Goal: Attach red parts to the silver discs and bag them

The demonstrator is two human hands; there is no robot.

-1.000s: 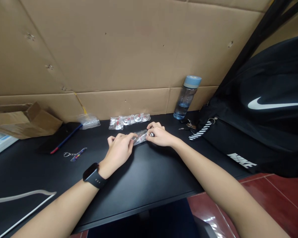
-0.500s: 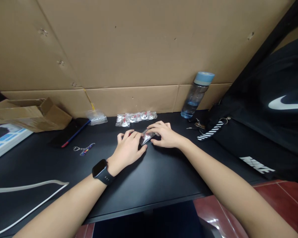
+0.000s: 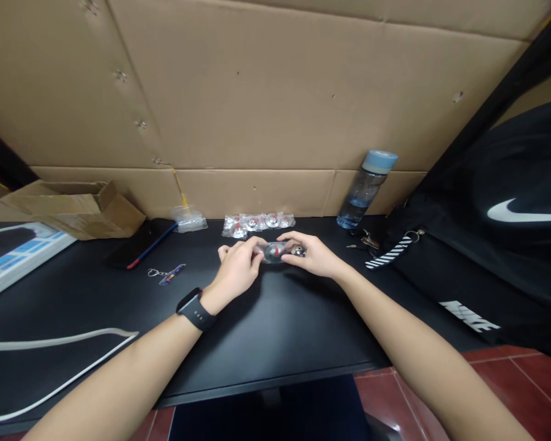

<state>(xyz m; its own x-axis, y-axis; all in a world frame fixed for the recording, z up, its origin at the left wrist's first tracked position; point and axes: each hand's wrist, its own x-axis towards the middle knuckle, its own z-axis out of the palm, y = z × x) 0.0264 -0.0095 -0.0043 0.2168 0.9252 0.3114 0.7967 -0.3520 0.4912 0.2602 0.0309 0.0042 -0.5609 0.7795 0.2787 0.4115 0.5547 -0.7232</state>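
Plastic packet [image 3: 274, 253], clear, with red showing on it, is between our two hands at the middle of the scene; we cannot tell if it touches the black table [image 3: 266, 343]. From the left we see a white thing with blue patches [image 3: 27, 254], then a cardboard box [image 3: 76, 217] and a dark flat case [image 3: 142, 242]. A key ring [image 3: 171, 275] lies nearer to us, a clear bag [image 3: 190, 220] farther. Our left hand [image 3: 239, 266] has bent fingers, nearly closed, pinching the left end. Beyond, a row of small packets [image 3: 258, 223] lies near the cardboard wall [image 3: 280, 122]. Our right hand [image 3: 314, 256] pinches the right end between thumb and fingers, where a shiny round piece [image 3: 298, 250] shows. Farther right we find a water bottle [image 3: 362, 195], keys [image 3: 370, 241] and a black backpack [image 3: 482, 263].
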